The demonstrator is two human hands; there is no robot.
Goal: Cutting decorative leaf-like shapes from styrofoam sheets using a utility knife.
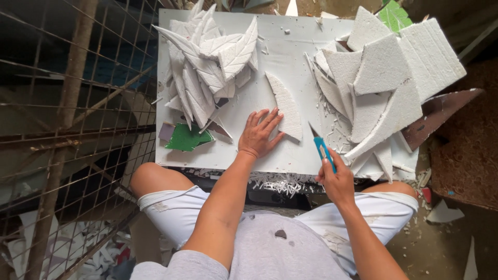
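On a white board, the left hand presses flat beside a half-cut foam crescent; the right hand grips a blue knife. Finished leaves lie left of it, uncut slabs right.

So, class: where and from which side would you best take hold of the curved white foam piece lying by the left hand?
Take the curved foam piece at its wide lower end, from its left edge, where the left hand already touches it. It lies flat, and its top tapers to a fragile point.

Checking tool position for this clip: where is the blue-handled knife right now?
In the head view, the blue-handled knife is in the right hand, right of centre on the white board, blade near the curved foam piece.
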